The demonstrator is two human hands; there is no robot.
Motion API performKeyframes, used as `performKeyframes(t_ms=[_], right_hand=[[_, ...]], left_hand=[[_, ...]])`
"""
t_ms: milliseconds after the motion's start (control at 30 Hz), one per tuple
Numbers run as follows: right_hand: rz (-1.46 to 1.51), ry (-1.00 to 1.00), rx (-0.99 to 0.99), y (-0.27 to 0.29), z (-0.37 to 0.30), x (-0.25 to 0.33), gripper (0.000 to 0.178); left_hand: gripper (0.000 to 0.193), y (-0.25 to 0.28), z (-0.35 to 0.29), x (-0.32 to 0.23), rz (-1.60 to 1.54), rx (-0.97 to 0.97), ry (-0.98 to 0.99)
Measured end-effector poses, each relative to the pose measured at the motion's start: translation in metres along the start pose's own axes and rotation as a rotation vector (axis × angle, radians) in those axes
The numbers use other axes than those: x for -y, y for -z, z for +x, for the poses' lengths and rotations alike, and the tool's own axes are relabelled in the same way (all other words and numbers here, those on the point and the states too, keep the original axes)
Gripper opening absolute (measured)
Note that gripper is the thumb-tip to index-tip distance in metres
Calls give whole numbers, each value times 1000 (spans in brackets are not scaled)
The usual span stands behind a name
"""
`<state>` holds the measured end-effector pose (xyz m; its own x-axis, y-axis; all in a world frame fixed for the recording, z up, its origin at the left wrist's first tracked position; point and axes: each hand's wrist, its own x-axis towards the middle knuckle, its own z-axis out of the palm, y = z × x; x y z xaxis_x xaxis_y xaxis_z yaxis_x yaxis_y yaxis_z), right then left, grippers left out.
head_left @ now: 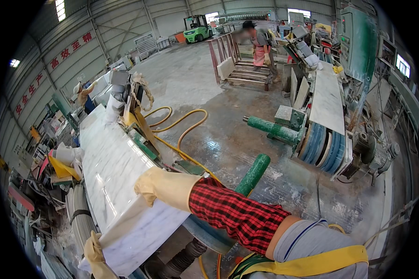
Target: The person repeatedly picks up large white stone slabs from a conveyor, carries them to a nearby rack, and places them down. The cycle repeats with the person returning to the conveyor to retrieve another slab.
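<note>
A long polished white marble slab (109, 158) with grey veins stretches away from me on a machine bed. A veined marble face (142, 232) drops toward me at its near end. Both my hands wear cream rubber gloves. My right hand (149, 183), below a red-and-black checked sleeve, is closed over the slab's right edge near its near corner. At the lower left my left hand (94, 251) grips the slab's left edge. The fingertips of both hands are partly hidden.
Green rollers (253, 174) and a yellow hose (191, 132) lie right of the slab. Farther right stands a belt machine (323, 146) carrying another slab (328, 97). One co-worker (260, 51) stands by a rack, another (84, 95) at the slab's far end. A green forklift (197, 30) is parked behind.
</note>
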<state>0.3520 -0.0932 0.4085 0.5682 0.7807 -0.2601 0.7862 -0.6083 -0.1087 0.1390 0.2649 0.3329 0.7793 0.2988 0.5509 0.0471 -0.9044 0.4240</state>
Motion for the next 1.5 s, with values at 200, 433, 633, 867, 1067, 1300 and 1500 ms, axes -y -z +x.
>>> performKeyframes(t_ms=[200,433,633,867,1067,1300,1500], right_hand=[[3,20,23,0,2,-1,78],[-14,3,43,6,-9,5,76],[24,18,-6,-4,-1,-1,64],[15,20,3,-2,-15,5,65],[-15,12,27,0,-20,8,64],[-32,41,-7,-5,-20,10,69],[-41,8,1,-5,-25,8,72]], left_hand=[[43,1,1,-8,-53,21,56],[57,8,-4,-18,-57,42,26],[58,12,3,-32,-85,128,242],[57,8,-13,-16,-56,30,63],[47,4,-13,15,-28,-10,-130],[47,10,-21,-8,23,-40,-32],[47,6,-17,-15,24,-38,-53]])
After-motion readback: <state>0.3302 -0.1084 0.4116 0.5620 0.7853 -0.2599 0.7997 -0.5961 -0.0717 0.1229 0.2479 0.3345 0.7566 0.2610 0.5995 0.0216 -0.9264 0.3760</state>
